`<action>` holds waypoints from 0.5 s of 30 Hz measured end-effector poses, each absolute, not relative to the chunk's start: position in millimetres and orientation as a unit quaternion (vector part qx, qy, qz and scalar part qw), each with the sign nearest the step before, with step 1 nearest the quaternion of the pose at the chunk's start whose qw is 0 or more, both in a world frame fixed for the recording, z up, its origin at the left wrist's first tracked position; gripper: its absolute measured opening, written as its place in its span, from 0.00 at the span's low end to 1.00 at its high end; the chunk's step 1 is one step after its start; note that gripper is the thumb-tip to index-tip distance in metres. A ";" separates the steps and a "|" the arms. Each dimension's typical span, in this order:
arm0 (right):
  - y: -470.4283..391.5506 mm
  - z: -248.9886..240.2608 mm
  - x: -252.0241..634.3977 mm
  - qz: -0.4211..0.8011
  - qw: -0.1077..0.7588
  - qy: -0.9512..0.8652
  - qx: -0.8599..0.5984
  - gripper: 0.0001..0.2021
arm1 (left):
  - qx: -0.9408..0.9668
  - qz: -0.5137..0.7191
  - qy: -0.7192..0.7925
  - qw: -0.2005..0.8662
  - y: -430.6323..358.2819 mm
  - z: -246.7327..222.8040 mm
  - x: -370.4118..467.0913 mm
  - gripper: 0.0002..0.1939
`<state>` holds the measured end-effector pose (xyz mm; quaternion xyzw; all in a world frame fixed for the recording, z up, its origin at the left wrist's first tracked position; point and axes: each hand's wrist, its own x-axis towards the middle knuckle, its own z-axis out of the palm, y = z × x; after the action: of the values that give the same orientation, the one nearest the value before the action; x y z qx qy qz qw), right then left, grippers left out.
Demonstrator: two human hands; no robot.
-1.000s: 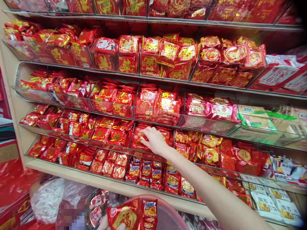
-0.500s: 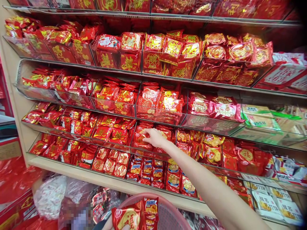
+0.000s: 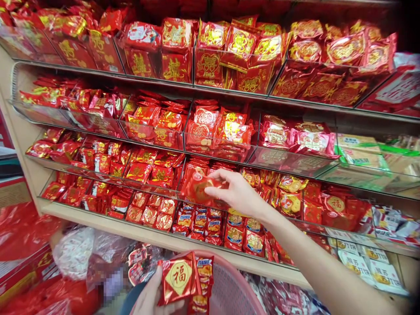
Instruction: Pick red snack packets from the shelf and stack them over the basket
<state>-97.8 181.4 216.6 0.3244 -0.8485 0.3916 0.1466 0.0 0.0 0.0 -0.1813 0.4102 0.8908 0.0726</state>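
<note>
My right hand (image 3: pixel 241 192) pinches a red foil snack packet (image 3: pixel 197 189), lifted just in front of the clear-fronted shelf bin (image 3: pixel 170 192) in the third row. My left hand (image 3: pixel 152 295) grips a red packet with a gold diamond label (image 3: pixel 179 276) and smaller packets against the rim of a pink basket (image 3: pixel 229 291) below the shelves.

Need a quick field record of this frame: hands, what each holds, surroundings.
setting: shop shelves with clear bins of red snack packets
right hand: grip closed on a red packet, lifted just out of a mid-shelf bin
left hand: holds a red packet with gold diamond and others behind it
below: pink basket
lower left: clear plastic bags
</note>
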 end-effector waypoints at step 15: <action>173.7 92.1 -80.5 0.462 -0.285 -0.801 0.254 0.21 | -0.117 0.903 0.389 0.144 20.8 25.5 8.6 0.37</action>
<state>-80.5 173.7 92.1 0.2539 -0.8007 0.4616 -0.2853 8.6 20.8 25.5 -0.1166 0.3885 0.9026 0.1441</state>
